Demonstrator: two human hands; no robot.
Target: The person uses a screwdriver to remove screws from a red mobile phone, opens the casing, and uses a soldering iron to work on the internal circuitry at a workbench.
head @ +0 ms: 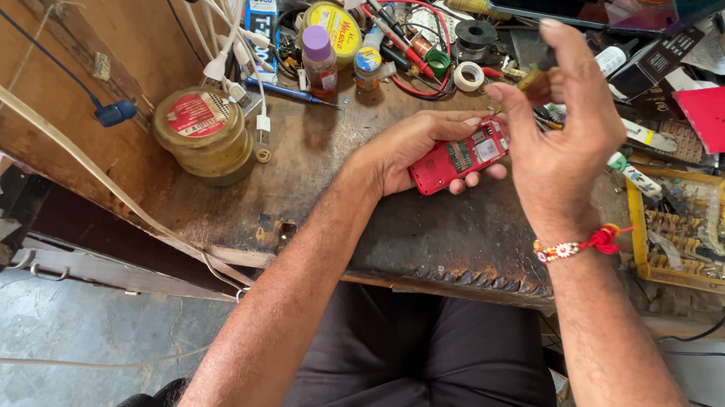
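A worn bench crowded with tins, wires and a yellow tray. The left hand cradles a red phone, fingers curled under it. Above, the right hand pinches a small tool, partly hiding the clutter.

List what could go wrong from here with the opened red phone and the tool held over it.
1. The left hand cradles the opened red phone above the bench only loosely; it might slip.
2. The right hand pinches a small tool over the exposed board; a slip may scratch it.
3. Any small part dropped could vanish among the cluttered wires.
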